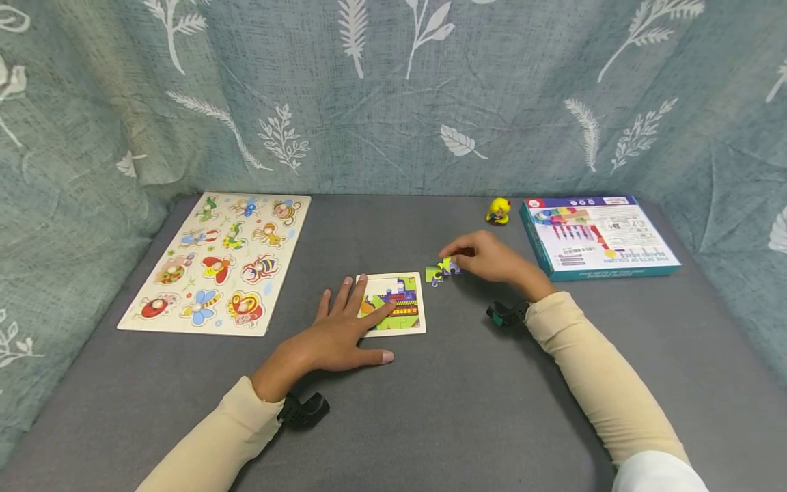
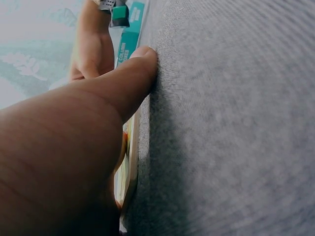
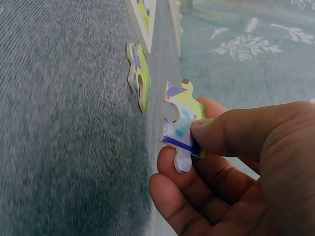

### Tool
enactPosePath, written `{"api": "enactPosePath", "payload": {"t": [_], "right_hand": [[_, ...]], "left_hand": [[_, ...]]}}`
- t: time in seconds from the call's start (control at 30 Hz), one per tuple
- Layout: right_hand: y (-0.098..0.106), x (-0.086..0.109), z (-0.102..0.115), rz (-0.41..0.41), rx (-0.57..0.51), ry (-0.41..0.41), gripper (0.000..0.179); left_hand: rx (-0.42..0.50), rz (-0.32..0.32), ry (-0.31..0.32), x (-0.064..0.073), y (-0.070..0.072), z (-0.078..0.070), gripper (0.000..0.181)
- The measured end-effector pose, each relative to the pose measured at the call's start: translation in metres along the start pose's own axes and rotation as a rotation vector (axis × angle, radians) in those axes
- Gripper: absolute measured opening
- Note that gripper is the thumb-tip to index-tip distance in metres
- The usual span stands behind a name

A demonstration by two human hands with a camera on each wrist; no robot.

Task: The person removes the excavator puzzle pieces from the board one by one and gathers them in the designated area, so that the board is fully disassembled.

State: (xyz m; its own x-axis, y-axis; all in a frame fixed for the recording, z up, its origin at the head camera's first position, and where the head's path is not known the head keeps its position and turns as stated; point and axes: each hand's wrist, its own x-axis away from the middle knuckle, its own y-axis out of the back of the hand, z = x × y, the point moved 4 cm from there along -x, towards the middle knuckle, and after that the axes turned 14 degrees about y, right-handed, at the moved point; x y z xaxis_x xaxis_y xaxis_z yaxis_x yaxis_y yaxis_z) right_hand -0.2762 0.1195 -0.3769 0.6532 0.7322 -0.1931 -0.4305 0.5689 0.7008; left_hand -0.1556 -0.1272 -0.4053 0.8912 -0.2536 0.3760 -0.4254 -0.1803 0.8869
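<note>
My right hand (image 1: 488, 258) pinches a jigsaw piece (image 3: 181, 125) between thumb and fingers; it is yellow-green, pale and blue with knobbed edges. In the right wrist view another jigsaw piece (image 3: 140, 76) lies on the cloth beyond it, and the head view shows that loose piece just right of the puzzle tray. With fingers spread, my left hand (image 1: 335, 342) rests over the left side of the small framed puzzle tray (image 1: 423, 321). A train picture (image 1: 402, 301) partly fills the tray. The left thumb (image 2: 140, 61) lies straight on the cloth.
A large wooden board with insect pictures (image 1: 198, 280) lies at the left. At the back right are a small yellow toy figure (image 1: 499, 211) and a teal-edged box (image 1: 602, 239). Patterned curtain (image 1: 381, 123) hangs behind the grey-covered table (image 1: 479, 410).
</note>
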Motion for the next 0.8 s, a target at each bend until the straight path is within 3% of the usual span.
{"api": "enactPosePath", "payload": {"t": [0.8], "right_hand": [[0.0005, 0.0096, -0.0088, 0.059, 0.09, -0.035, 0.023]], "left_hand": [[-0.011, -0.02, -0.021, 0.0011, -0.0001, -0.0004, 0.088]]}}
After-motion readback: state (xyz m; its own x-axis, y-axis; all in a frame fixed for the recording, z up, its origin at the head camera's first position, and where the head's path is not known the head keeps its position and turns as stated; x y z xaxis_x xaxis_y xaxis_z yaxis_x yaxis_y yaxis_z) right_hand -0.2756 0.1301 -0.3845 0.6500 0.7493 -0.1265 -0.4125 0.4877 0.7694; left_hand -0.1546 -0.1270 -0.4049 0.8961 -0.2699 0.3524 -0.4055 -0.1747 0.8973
